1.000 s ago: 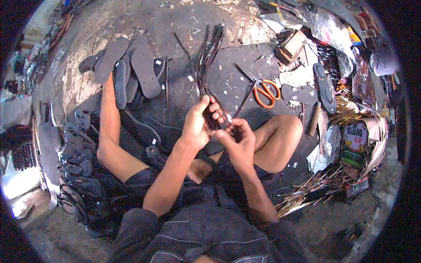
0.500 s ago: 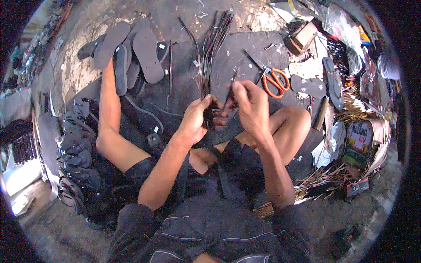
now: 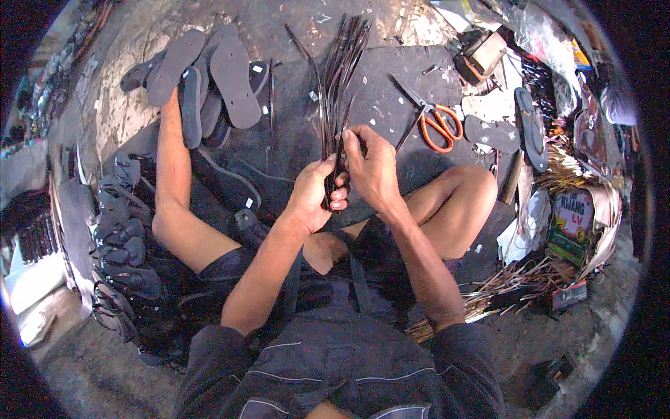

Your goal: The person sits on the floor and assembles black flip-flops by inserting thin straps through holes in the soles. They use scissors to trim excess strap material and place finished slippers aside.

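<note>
The person is sitting on the ground with knees spread, and both hands are meeting just above the lap. The left hand [image 3: 315, 192] is curling its fingers around the lower end of a bundle of dark straps [image 3: 340, 77], which is fanning up and away from the hands across a dark mat [image 3: 391, 98]. The right hand [image 3: 371, 164] is touching the left one, its fingers pinching what is probably a single strap from the same bundle, though the grip is partly hidden behind the knuckles. To the right of the right hand, orange-handled scissors [image 3: 438, 124] are lying on the mat, well apart from the fingers. Beyond the left hand, up and to the left, a heap of dark sandal soles [image 3: 223, 77] is resting by the person's left foot. Farther left, a stack of finished sandals [image 3: 118, 230] is lying beside the left leg. Past the right knee, loose strips [image 3: 516, 286] are piling up.
</note>
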A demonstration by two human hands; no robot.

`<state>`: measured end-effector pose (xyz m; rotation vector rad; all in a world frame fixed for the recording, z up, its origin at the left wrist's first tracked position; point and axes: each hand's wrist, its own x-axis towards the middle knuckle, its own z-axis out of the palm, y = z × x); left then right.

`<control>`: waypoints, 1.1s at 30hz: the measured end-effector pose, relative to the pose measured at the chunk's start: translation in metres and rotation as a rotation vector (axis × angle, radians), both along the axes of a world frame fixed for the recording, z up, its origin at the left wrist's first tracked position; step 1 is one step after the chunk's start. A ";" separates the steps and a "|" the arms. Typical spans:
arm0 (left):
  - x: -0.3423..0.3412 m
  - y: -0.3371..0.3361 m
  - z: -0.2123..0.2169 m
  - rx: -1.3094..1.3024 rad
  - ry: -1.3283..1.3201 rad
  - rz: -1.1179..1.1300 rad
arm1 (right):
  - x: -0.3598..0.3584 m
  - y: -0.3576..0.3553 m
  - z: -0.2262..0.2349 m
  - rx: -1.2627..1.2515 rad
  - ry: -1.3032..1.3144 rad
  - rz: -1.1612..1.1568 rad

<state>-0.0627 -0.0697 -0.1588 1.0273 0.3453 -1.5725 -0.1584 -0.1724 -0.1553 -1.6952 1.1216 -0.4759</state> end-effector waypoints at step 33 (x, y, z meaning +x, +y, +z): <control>0.052 -0.048 -0.015 -0.336 -0.273 -0.378 | -0.045 0.017 -0.016 0.537 -0.135 0.602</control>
